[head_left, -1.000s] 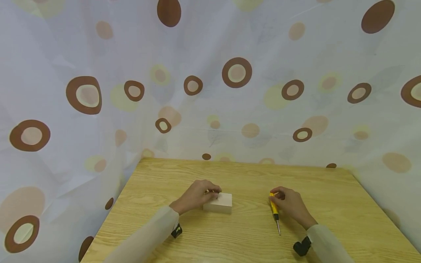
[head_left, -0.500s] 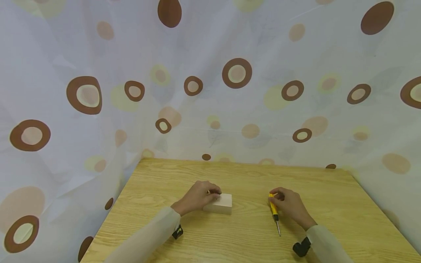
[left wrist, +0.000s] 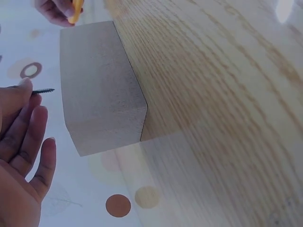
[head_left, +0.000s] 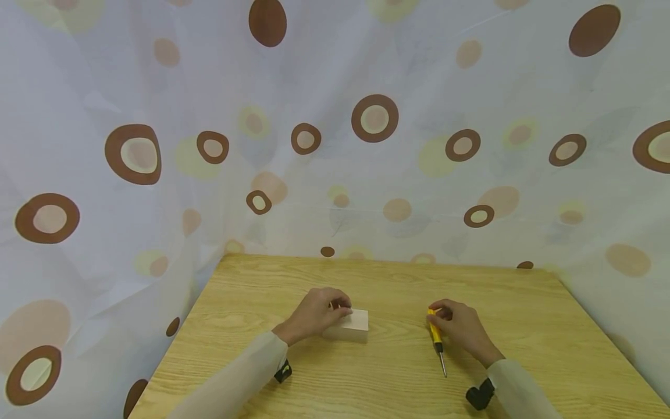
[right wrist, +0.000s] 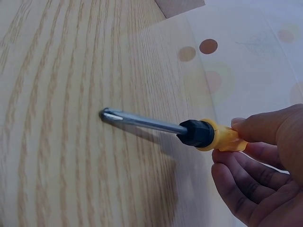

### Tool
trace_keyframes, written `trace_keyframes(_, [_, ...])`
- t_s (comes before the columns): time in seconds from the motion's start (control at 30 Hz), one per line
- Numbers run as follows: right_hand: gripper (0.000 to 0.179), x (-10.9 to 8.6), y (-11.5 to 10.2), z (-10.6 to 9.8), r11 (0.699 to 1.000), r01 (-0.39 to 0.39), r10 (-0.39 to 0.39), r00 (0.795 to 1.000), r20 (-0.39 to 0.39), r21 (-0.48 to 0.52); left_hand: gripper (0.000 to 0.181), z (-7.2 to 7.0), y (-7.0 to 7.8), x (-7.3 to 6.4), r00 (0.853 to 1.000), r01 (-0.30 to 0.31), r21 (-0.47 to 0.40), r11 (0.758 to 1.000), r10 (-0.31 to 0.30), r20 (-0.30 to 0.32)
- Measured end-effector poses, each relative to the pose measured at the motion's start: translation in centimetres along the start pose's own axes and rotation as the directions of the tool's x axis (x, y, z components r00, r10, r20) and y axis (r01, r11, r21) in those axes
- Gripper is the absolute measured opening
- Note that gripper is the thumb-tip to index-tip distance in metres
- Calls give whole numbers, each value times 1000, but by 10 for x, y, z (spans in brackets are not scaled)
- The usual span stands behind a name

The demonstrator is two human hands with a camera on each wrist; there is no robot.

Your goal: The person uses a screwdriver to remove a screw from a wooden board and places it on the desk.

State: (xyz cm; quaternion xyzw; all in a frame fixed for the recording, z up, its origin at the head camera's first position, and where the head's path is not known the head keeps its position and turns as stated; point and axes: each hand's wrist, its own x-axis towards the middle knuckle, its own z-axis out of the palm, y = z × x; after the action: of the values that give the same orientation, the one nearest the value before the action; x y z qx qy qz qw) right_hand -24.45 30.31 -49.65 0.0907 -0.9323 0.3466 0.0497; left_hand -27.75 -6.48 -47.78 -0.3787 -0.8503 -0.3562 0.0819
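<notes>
Between thumb and forefinger my left hand (head_left: pixel 316 313) pinches a dark screw (left wrist: pixel 43 91), its pointed tip facing the top of a pale wooden block (left wrist: pixel 97 80). The block lies on the wooden table (head_left: pixel 398 372), partly covered by that hand in the head view. To the right, my right hand (head_left: pixel 463 327) holds a screwdriver (head_left: pixel 437 337) by its yellow handle. Its metal shaft (right wrist: pixel 147 123) points toward the near side of the table, past a black collar (right wrist: pixel 196 133). In the right wrist view, thumb and fingertips grip the handle's end.
A white curtain (head_left: pixel 335 163) with brown and yellow spots hangs behind the table and along both sides. A black wrist camera (head_left: pixel 283 370) sits at the left sleeve, and another black camera (head_left: pixel 480 394) at the right one.
The left hand tilts slightly, its thumb a little higher over the block. The right hand and screwdriver stay nearly still. The head view shifts very slightly.
</notes>
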Motion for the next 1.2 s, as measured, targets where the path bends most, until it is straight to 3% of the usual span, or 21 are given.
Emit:
trace_keyframes(0.3, [30, -1, 2, 1, 1000, -7, 7, 1000, -3, 0, 7, -8, -9, -11, 995, -42, -4, 999, 42, -93])
trace_keyframes(0.53, [31, -2, 1, 0, 1000, 1, -2, 1000, -6, -9, 8, -17, -18, -25, 994, 32, -17, 999, -33, -107])
trace_keyframes(0.8, [29, -2, 1, -1, 1000, 17, -17, 1000, -15, -17, 8, -28, -30, -40, 988, 54, -20, 998, -57, -146])
trace_keyframes(1.03, [29, -2, 2, -1, 1000, 14, -15, 1000, -17, -21, 9, -34, -39, -55, 982, 134, -3, 991, -133, -131])
trace_keyframes(1.2, [30, -2, 2, -1, 1000, 18, -18, 1000, -16, -19, 8, -39, -43, -63, 980, 146, 1, 989, -145, -134])
